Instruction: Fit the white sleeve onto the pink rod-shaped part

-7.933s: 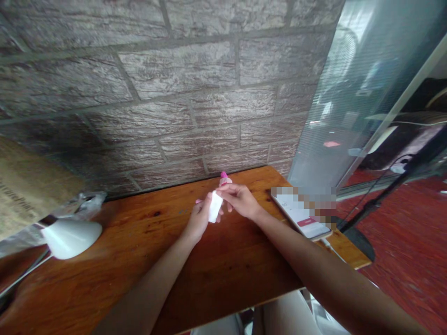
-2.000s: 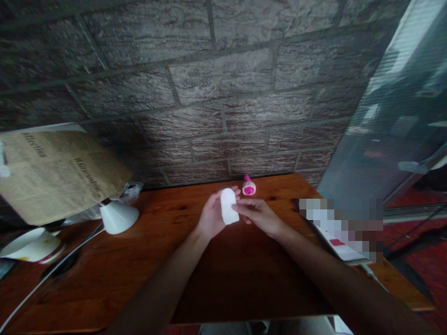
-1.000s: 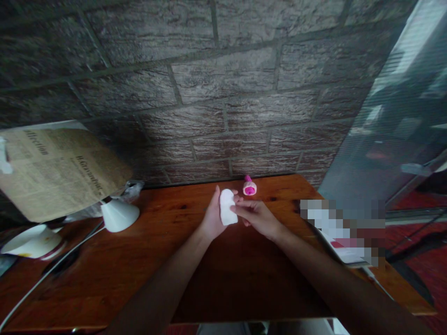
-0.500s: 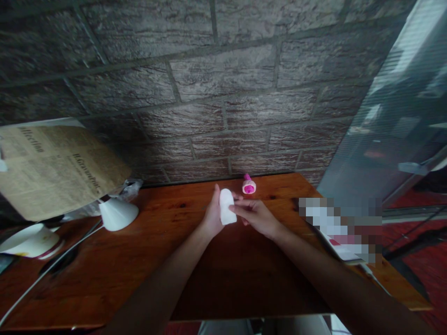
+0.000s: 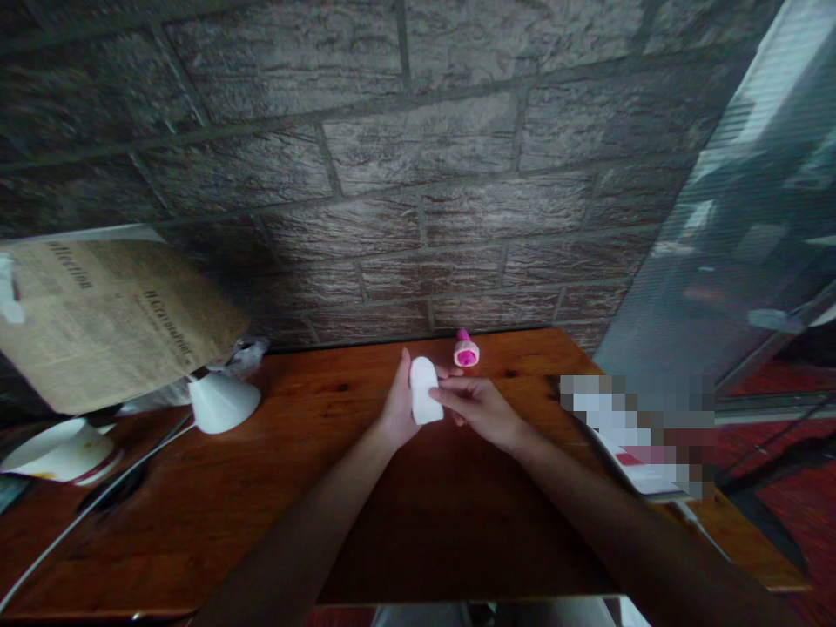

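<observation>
Above the wooden table, my left hand [image 5: 396, 409] is closed round a white oblong piece [image 5: 426, 390] with a rounded top end; what kind of thing it is I cannot tell. Its thumb points up along the piece's left side. My right hand [image 5: 484, 411] grips the right edge of the same piece, thumb in front and fingers partly behind. Just beyond both hands, near the wall, lies a small bright pink thing [image 5: 466, 353] with a pale pink rim round its near end.
The wooden table [image 5: 300, 453] meets a stone-block wall [image 5: 372, 218]. At left are a white cone-shaped lamp [image 5: 225, 403] with its cord, a brown printed paper bag [image 5: 124, 313] and a white paper cup [image 5: 58, 451]. A partly blurred-out device [image 5: 643, 470] with a cable lies at right.
Both hands keep the same hold on the white piece. The view has shifted very slightly; nothing on the table has moved.
</observation>
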Demonstrator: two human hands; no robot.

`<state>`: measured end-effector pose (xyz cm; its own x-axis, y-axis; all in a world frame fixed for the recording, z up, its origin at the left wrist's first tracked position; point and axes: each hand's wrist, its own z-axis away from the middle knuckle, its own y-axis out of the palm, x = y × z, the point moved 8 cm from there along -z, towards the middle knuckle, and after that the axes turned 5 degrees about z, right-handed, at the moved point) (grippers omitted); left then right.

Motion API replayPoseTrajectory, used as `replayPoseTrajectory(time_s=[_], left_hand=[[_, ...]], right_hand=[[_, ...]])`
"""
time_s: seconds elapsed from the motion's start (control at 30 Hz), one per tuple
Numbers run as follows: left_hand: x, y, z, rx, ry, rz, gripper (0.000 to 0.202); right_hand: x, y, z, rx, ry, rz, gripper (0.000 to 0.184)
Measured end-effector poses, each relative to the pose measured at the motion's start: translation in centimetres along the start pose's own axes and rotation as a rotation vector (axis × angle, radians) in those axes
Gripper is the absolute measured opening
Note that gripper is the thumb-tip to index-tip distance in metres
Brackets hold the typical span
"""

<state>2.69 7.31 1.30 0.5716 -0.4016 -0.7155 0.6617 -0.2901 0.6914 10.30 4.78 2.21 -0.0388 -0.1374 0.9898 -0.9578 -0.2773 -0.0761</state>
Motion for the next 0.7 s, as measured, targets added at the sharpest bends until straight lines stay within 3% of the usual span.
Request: replayPoseTrajectory(time_s=[0.23,0.47,0.7], left_hand=[[0.3,0.3,0.1,0.005,0.023,0.012,0.067],[-0.4,-0.1,0.2,-0.023,0.042,0.076,0.069],[-1.1,0.5,0.5,0.049,0.073,0.001,0.074]], right_hand=[[0.0,0.4,0.0,0.010,0.003,-0.008,0.043],[0.2,1.2,0.3,0.117,0.035,0.036,0.042],[0.0,0.6,0.1,0.045,0.016,-0.032,0.041]])
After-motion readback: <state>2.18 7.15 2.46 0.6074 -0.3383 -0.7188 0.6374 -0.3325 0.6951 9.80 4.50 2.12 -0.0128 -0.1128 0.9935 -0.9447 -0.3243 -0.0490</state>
